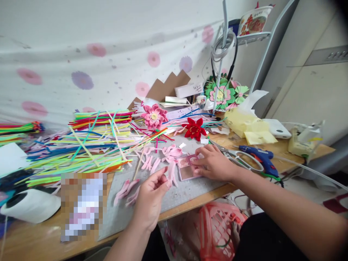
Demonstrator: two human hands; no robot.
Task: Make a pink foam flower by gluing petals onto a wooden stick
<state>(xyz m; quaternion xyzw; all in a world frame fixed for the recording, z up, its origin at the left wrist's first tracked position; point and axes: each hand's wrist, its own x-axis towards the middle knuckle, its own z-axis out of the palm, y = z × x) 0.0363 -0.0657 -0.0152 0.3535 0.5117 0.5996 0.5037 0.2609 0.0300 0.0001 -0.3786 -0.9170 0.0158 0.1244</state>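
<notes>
My left hand [152,194] is closed in a pinch, with a pale pink fuzzy petal [172,172] at its fingertips. My right hand [213,163] reaches over a small pink compartment palette [187,173], its fingers apart and touching the right side. Part of the palette is hidden under that hand. Behind the left hand lies a cluster of pink fuzzy petals [172,152]. More loose pink petals [126,190] rest on the grey mat [114,217]. A red fuzzy flower [194,129] and a pink fuzzy flower [154,116] sit further back.
Bundles of coloured pipe cleaners [89,145] cover the left side. A white thread cone [32,206] lies at the front left. Scissors [244,159] and a blue glue gun [258,156] are right of my right hand. A red basket [214,228] stands below the table edge.
</notes>
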